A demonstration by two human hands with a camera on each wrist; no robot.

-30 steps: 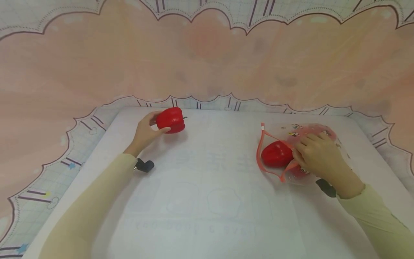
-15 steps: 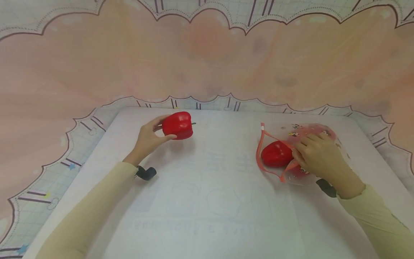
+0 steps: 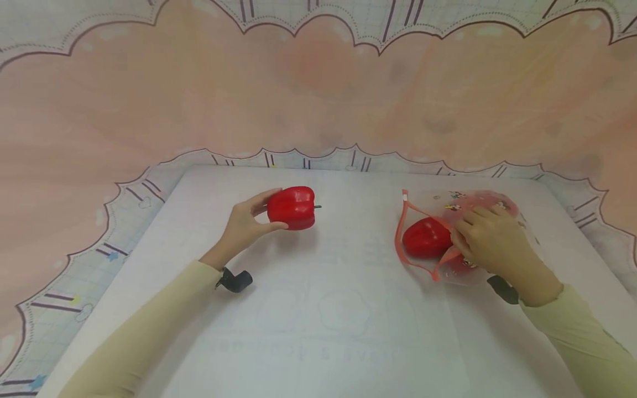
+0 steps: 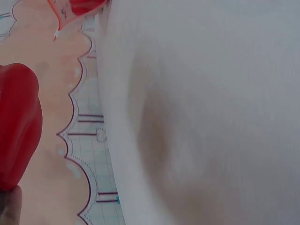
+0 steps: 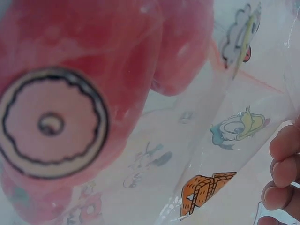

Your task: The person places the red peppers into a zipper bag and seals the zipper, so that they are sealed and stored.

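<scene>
A red bell pepper (image 3: pixel 291 208) with a short green stem is in my left hand (image 3: pixel 244 226), thumb below and fingers on the far side, above the white table. Part of the same pepper (image 4: pixel 18 124) fills the left edge of the left wrist view. At the right lies a clear printed bag (image 3: pixel 399 235), its orange-red edged mouth spread towards the left. Another red pepper (image 3: pixel 426 237) sits just inside that mouth. My right hand (image 3: pixel 490 240) pinches the bag's film; curled fingers (image 5: pixel 283 171) show in the right wrist view. More red peppers (image 5: pixel 84 51) are behind the film.
The white tabletop (image 3: pixel 318 309) carries faint reversed print. A patterned cloth (image 3: pixel 318 94) with scalloped borders surrounds the table behind and at both sides. A small black wrist camera (image 3: pixel 238 281) sits under my left wrist.
My left hand has moved right and nearer to me with the bell pepper, closing some of the gap to the bag. The right hand and bag look unmoved.
</scene>
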